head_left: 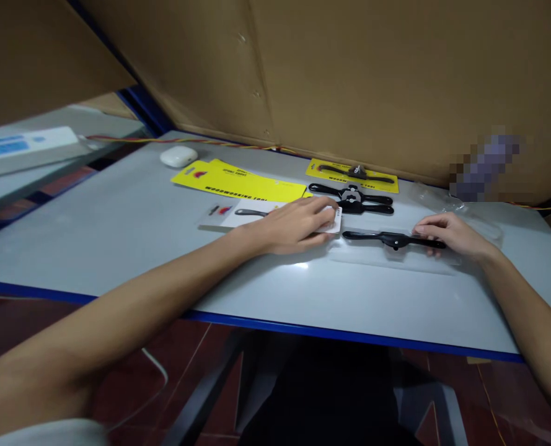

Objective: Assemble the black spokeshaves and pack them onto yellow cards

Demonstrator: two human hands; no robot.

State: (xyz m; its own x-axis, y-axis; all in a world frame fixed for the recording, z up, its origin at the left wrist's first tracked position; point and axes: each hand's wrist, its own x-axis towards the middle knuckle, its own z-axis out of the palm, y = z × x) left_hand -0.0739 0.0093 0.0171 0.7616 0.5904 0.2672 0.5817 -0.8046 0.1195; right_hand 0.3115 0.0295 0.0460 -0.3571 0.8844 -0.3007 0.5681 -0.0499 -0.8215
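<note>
My left hand (296, 224) lies flat on a white backing card (251, 216) on the grey table (131, 235), fingers spread over its right end. My right hand (449, 232) grips the right handle of a black spokeshave (387, 238) that lies inside a clear plastic blister (396, 257). Two more black spokeshaves (352, 199) lie just behind, between my hands. A further spokeshave sits on a yellow card (352, 174) near the back wall.
Yellow printed cards (238, 181) lie stacked at the back left. A white earbud case (178, 156) rests beyond them. Cardboard sheets (349, 74) form the back wall. A twisted red-yellow cable (173, 140) runs along its base. A blue edge (349, 334) borders the table front.
</note>
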